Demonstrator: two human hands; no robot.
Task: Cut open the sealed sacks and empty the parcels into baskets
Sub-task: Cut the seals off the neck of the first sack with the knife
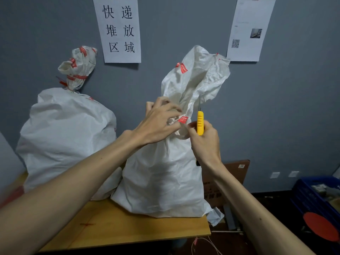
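Note:
Two white woven sacks stand on a wooden table (128, 229). The left sack (66, 137) is tied shut at its neck with red tape and a red tie. The right sack (165, 177) has its top fabric loose and spread upward. My left hand (158, 120) grips the bunched neck of the right sack, near a red label. My right hand (204, 142) holds a yellow utility knife (200, 124) upright beside that neck, blade pointing up against the fabric.
A blue plastic basket (316, 197) with some items sits low at the right, with a red round object in front of it. A brown cardboard box (226, 183) leans behind the right sack. Paper signs hang on the grey wall. String lies on the floor below the table edge.

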